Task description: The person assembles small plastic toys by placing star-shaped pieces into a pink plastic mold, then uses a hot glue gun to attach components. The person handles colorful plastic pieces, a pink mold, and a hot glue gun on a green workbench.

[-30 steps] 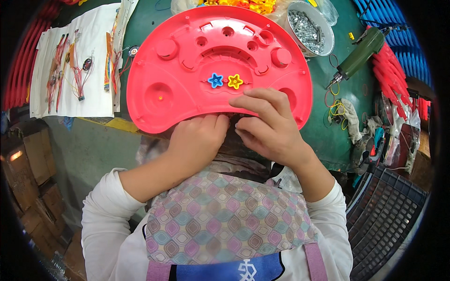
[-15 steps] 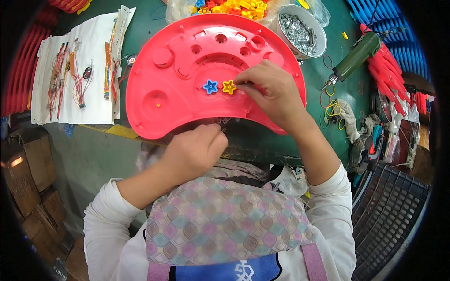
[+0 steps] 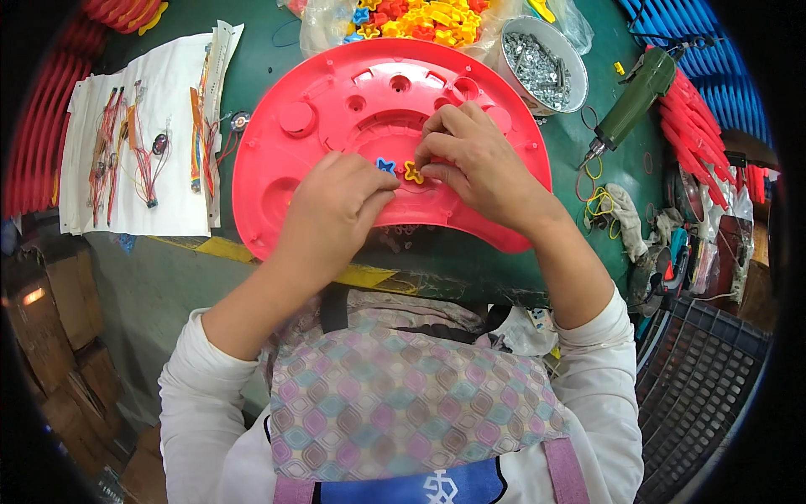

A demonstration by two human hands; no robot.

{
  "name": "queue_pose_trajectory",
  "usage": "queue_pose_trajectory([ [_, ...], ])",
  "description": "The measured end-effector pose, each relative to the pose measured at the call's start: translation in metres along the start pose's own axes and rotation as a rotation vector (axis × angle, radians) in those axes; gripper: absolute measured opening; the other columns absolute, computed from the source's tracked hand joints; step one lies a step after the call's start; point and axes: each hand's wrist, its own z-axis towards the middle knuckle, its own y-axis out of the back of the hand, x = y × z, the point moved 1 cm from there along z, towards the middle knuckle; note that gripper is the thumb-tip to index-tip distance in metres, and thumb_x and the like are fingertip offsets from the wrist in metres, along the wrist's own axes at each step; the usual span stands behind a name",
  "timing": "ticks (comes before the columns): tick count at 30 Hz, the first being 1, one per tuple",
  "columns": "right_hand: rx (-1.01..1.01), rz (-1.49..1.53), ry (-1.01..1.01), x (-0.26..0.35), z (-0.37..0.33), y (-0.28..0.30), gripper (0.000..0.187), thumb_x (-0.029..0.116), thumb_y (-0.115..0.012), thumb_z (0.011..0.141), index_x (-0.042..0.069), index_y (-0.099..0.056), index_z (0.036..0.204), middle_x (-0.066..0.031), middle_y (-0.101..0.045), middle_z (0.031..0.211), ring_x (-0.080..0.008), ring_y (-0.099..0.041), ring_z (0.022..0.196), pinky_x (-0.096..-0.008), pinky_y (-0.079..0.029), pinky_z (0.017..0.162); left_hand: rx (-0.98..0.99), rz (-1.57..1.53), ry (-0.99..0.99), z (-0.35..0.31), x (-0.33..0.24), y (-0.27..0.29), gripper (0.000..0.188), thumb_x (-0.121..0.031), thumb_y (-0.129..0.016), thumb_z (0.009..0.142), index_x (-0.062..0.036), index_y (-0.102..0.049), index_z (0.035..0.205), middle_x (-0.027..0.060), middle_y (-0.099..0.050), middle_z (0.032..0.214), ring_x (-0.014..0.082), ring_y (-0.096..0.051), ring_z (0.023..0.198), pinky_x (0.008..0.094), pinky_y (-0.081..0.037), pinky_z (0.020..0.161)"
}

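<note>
A red curved plastic shell [image 3: 504,225] lies on the green table in front of me, its ribbed and bossed inner side up. Near its middle sit a blue star-shaped piece [image 3: 385,165] and a yellow star-shaped piece [image 3: 414,172], side by side. My right hand [image 3: 477,160] is closed, thumb and fingertips pinching at the yellow star's right edge. My left hand [image 3: 334,206] reaches over the shell's lower left part, fingers pressed together just below the blue star. Whatever those left fingertips hold, if anything, is too small or hidden to make out.
Behind the shell stand a bag of red, yellow and blue star pieces [image 3: 432,18] and a white bowl of screws [image 3: 537,67]. A green electric screwdriver [image 3: 635,99] hangs at right. Wired components [image 3: 151,147] lie on white sheets at left. Rubber bands [image 3: 598,202] lie by a glove [image 3: 623,217].
My left hand has moved up from the table's near edge onto the shell, beside the blue star. My right hand stays at the yellow star. The view has shifted slightly.
</note>
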Motion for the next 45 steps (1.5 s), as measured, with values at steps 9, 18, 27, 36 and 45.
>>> queue_pose_trajectory([
  [9, 0.032, -0.106, -0.055, 0.013, 0.011, 0.003, 0.013, 0.013, -0.070, 0.080, 0.003, -0.069, 0.088, -0.0123, -0.061, 0.098, -0.0311, -0.054, 0.099, -0.0419, -0.047, 0.092, 0.056, -0.238, 0.206, 0.007, 0.000, 0.011, 0.013, -0.007, -0.069, 0.086, -0.0025, -0.072, 0.097, 0.0133, -0.068, 0.090, 0.0328, -0.064, 0.085, 0.0417, -0.052, 0.075],
  [18, 0.049, -0.117, -0.100, 0.011, 0.012, 0.001, 0.019, 0.010, -0.074, 0.078, 0.001, -0.065, 0.092, -0.0110, -0.057, 0.096, -0.0293, -0.053, 0.097, -0.0407, -0.047, 0.085, 0.015, 0.181, -0.064, 0.027, 0.003, 0.016, 0.011, -0.006, -0.074, 0.080, -0.0041, -0.068, 0.089, 0.0091, -0.062, 0.094, 0.0294, -0.056, 0.093, 0.0394, -0.047, 0.084],
  [27, -1.206, -0.164, -0.324, -0.039, -0.039, 0.079, 0.033, 0.024, -0.077, 0.089, 0.003, -0.068, 0.112, -0.0092, -0.064, 0.108, -0.0202, -0.060, 0.101, -0.0340, -0.048, 0.090, 0.122, 0.233, -0.035, 0.027, 0.008, 0.012, 0.013, -0.003, -0.072, 0.080, -0.0032, -0.065, 0.092, 0.0105, -0.054, 0.105, 0.0330, -0.049, 0.104, 0.0416, -0.043, 0.092],
  [36, -1.056, 0.541, -0.590, -0.152, -0.092, 0.102, 0.046, 0.039, -0.056, 0.104, -0.002, -0.054, 0.122, -0.0137, -0.069, 0.097, -0.0183, -0.067, 0.072, -0.0310, -0.056, 0.065, 0.247, 0.255, 0.022, 0.038, -0.001, 0.018, 0.012, -0.002, -0.071, 0.082, -0.0014, -0.064, 0.092, 0.0121, -0.054, 0.106, 0.0336, -0.048, 0.106, 0.0419, -0.042, 0.094],
  [45, -1.020, 0.869, -0.206, -0.049, -0.100, 0.144, 0.058, 0.050, -0.060, 0.097, -0.002, -0.059, 0.121, -0.0170, -0.067, 0.095, -0.0222, -0.065, 0.075, -0.0348, -0.053, 0.066, 0.247, 0.254, 0.084, 0.042, -0.008, 0.016, 0.013, -0.002, -0.073, 0.079, -0.0012, -0.063, 0.088, 0.0116, -0.054, 0.103, 0.0329, -0.049, 0.104, 0.0407, -0.043, 0.093],
])
